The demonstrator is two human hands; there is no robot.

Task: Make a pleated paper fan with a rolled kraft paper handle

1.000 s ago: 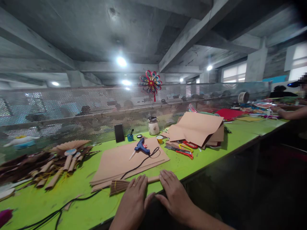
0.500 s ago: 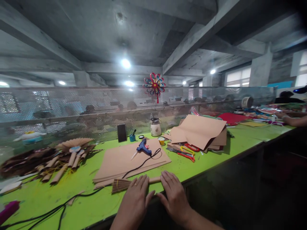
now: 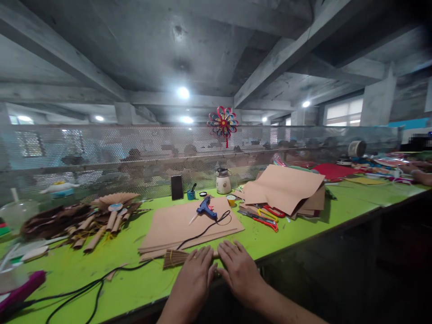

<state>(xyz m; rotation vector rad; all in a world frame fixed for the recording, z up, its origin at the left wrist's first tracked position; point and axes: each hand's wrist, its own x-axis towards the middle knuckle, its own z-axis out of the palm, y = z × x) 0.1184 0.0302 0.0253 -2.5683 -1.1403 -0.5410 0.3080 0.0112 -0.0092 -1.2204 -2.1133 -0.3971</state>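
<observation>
At the table's front edge lies a bundle of pleated brown kraft paper (image 3: 174, 258) with yellow thread around it, its rolled, handle-like end running right beneath my fingers. My left hand (image 3: 196, 275) lies over the bundle's middle, fingers stretched out and pressed on it. Close beside it, my right hand (image 3: 240, 271) rests flat on the rolled end, thumb pointing toward the left thumb. Much of the roll is hidden under both hands. Just beyond, a blue glue gun (image 3: 206, 209) sits on flat kraft sheets (image 3: 162, 229).
Paper fans with tube handles (image 3: 111, 220) lie at left, near a black cord (image 3: 91, 284). Red and yellow scissors (image 3: 265, 219) lie by stacked kraft sheets (image 3: 286, 186). A patterned jar (image 3: 223, 182) stands behind. Another person's arm (image 3: 421, 175) reaches in at far right.
My right hand has slid left along the roll, closing the gap between the hands. The whole view has shifted slightly, so the table's things appear further right.
</observation>
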